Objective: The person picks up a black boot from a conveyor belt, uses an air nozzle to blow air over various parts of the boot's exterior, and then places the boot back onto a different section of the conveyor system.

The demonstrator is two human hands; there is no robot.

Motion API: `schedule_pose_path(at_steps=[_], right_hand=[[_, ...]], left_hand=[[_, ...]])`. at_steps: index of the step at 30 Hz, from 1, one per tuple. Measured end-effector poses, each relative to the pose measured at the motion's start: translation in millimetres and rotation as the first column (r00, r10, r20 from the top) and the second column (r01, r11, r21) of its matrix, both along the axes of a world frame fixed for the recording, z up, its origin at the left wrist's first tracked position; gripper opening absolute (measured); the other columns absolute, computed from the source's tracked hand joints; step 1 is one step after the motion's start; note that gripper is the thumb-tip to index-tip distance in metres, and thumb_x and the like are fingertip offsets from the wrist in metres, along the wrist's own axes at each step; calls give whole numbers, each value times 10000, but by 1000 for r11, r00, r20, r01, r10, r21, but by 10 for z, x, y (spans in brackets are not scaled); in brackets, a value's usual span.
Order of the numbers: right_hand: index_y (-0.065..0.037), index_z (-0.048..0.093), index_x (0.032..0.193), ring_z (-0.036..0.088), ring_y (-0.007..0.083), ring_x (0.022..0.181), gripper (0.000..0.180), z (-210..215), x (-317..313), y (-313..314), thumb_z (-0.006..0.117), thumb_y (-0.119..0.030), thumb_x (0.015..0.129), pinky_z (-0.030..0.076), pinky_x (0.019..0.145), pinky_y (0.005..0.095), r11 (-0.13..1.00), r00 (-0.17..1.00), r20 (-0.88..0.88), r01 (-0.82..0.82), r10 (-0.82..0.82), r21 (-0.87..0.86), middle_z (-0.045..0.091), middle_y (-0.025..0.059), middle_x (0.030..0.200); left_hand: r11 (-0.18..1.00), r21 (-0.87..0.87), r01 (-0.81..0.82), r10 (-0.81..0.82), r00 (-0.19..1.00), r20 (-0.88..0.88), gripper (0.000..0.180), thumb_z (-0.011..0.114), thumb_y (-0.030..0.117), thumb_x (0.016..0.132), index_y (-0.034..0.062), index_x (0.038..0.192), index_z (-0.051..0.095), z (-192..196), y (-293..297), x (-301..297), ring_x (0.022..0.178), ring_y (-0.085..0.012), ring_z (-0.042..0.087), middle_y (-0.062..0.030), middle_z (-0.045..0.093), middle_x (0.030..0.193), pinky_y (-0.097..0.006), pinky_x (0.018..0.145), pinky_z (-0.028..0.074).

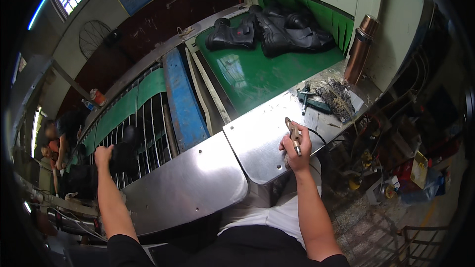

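Note:
My left hand point(103, 157) is reached out to the left over the roller conveyor, its fingers closed on a black boot point(124, 151). The boot is dark and partly blends into the shade around it. Over the metal table point(257, 153), my right hand point(300, 147) is wrapped round a slim bronze-coloured hand tool point(296, 136). Its pointed tip faces away from me, and a black cord runs beside it toward the table's right edge. Beyond this hand, a green-handled tool point(314, 103) lies next to a heap of dark trimmings point(336, 100).
Several black boots point(289, 32) lie on the green belt point(247, 79) ahead. A copper-coloured flask point(359, 52) stands at the table's far right corner. A blue beam point(184, 101) separates the belt from the rollers point(151, 141). Other people point(62, 138) are at the far left.

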State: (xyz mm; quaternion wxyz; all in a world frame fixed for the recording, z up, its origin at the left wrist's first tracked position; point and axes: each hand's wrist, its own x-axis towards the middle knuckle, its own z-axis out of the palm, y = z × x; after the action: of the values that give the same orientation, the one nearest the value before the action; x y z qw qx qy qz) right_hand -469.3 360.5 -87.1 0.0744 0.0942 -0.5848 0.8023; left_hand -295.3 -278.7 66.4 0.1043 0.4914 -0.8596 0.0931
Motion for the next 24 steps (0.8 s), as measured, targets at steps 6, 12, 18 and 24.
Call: schedule_pose_path(at_steps=[6, 12, 18, 24], right_hand=[[50, 460, 1216, 570, 126, 626, 381, -15, -10, 19, 565, -34, 859, 500, 588, 264, 999, 999, -14, -30, 30, -26, 569, 73, 777], [21, 442, 1278, 533, 117, 650, 420, -25, 30, 101, 565, -86, 891, 487, 589, 260, 1000, 1000, 14, -27, 27, -11, 528, 50, 837], [55, 434, 1275, 545, 132, 671, 447, 11, 25, 64, 564, -74, 867, 503, 612, 282, 998, 997, 59, -58, 57, 16, 539, 72, 828], [54, 427, 1310, 531, 128, 658, 467, -18, 11, 27, 534, -66, 872, 474, 613, 264, 1000, 1000, -9, -13, 13, 6, 533, 64, 774]], left_hand=[[959, -30, 282, -263, 843, -470, 399, 708, 326, 874, -21, 705, 606, 51, 929, 444, 601, -159, 519, -97, 582, 610, -337, 603, 439], [734, 493, 468, -221, 850, -477, 250, 717, 183, 868, -2, 1016, 636, 419, 2752, 1376, 695, -121, 610, -63, 674, 759, -260, 644, 486], [401, 210, 892, -879, 439, -186, 972, 867, 456, 613, -11, 1353, 445, 295, 3206, 379, 1296, -382, 434, -213, 410, 1448, -434, 1090, 366], [89, 781, 618, -991, -25, 132, 593, 679, 297, 808, 28, 1299, 483, -573, 4224, 137, 1148, -320, 547, -165, 564, 1197, -414, 866, 496]])
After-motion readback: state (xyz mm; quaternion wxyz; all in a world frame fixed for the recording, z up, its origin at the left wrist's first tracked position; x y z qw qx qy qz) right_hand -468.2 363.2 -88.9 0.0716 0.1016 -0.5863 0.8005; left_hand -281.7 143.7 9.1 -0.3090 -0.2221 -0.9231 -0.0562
